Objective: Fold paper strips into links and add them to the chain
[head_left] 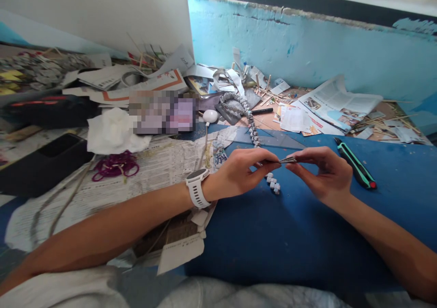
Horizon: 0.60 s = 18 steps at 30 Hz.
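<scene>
1. Far left there's a black case [44, 162], kinda blurry, with a tangle of purple string [116, 167] on the newspaper [164, 164] and a crumpled tissue [109, 129] just behind it
2. White earbud case [210, 116] sits further back, cable running toward the front
3. Left hand [243, 170], white watch [198, 187] on the wrist, has thumb and fingertips pinching one end of a small folded paper [287, 160], held up over the blue mat [256, 239]
4. A woven paper chain [253, 130] snakes down from the clutter, over the clear set square [273, 138], passes behind the left hand and pokes out below it, end lying on the mat
5. Right hand [322, 171] is pinching the other end of that paper, fingertips super close to the left ones
6. Green and black cutter [355, 163] lies slantwise just beside the right hand, with loose printed sheets [337, 104] and thin sticks [408, 121] behind it
</scene>
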Available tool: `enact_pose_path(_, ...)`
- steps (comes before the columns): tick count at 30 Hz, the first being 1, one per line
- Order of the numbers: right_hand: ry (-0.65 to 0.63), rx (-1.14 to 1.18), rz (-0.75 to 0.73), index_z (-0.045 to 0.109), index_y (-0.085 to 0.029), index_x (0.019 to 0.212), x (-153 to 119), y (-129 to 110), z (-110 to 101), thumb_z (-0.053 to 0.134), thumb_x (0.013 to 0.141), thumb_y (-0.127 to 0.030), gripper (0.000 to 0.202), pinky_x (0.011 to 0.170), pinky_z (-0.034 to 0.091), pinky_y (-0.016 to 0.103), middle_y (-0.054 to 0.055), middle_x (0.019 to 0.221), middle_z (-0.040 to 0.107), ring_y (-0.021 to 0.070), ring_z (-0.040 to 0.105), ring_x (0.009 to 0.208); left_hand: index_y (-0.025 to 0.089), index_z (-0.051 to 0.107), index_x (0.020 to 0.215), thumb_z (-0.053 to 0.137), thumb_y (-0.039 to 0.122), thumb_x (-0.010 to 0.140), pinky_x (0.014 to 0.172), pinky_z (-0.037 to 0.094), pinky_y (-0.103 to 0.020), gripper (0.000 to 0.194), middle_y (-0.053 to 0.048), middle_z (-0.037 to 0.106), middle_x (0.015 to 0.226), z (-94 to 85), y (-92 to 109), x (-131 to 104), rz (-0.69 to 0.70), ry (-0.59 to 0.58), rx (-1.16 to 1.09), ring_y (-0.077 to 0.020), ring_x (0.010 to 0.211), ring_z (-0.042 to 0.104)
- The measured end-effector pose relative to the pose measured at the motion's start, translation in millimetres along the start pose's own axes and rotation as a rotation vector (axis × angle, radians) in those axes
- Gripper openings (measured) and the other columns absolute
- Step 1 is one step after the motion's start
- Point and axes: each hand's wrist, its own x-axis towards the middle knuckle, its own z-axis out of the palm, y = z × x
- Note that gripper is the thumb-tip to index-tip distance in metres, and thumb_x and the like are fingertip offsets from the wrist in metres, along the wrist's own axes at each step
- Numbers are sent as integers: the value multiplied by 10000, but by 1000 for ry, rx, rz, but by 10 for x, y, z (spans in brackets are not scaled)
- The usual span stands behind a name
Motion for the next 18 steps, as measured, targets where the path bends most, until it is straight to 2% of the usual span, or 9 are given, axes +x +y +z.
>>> enact_pose_path(4,-85,68,-44,759,-300,1061,33,31,3,863,809,-149,312,807,681,384,12,978,805,225,786,896,179,755,1083,720,309,955,692,634,-212,186,-53,799,950,41,-78,-8,-45,69,-56,-143,802,762)
enact_pose_path(10,-186,-28,-195,783,-322,1093,71,-9,-39,813,842,-97,339,734,635,341,27,984,775,199,760,830,183,766,1118,740,342,936,729,655,-244,244,-64,809,965,51,-95,-19,-147,41,-140,-176,846,786)
enact_pose_path(14,-224,-130,-243,770,-319,1146,57,6,-69,787,855,-81,376,735,610,313,36,998,740,174,735,810,152,727,1226,759,300,922,852,669,-296,340,-116,794,1118,39,-68,8,-257,10,-437,-213,975,788)
enact_pose_path(18,-291,-217,-359,739,-304,1216,36,66,-70,744,882,-78,403,718,604,285,56,1037,748,167,744,811,125,759,1131,799,288,887,850,666,-310,296,-125,803,1067,59,-87,44,-325,57,-612,-205,930,787)
